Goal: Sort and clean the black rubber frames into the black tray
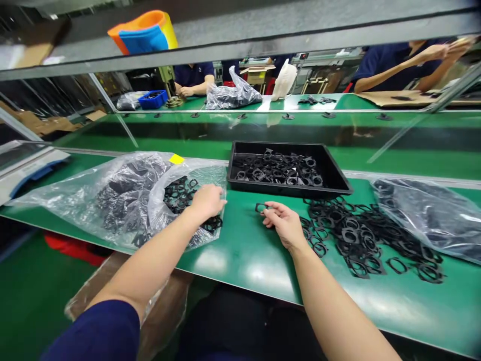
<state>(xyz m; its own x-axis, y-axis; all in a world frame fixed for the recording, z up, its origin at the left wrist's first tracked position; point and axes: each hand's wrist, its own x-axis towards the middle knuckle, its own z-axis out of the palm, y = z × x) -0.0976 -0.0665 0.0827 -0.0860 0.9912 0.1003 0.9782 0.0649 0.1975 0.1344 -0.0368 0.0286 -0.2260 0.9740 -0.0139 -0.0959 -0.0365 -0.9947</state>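
My right hand (pixel 283 223) pinches a small black plastic ring frame (pixel 257 207) between thumb and fingertips, just above the green tabletop. My left hand (pixel 208 201) is at the mouth of a clear plastic bag (pixel 156 205), its fingers curled; whatever they hold, if anything, is hidden behind the hand. Inside that bag lie many black ring parts (pixel 178 193). To the right of my right hand spreads a loose pile of similar black ring parts (pixel 351 233). Behind both hands stands a black tray (pixel 289 189) holding more of these parts.
Another plastic bag (pixel 432 215) lies right of the pile. A metal shelf (pixel 263 47) crosses overhead, bearing an orange, blue and yellow object (pixel 145 35). Beyond are a blue bin (pixel 153 99), a co-worker's arms (pixel 409 65) and another person (pixel 193 77).
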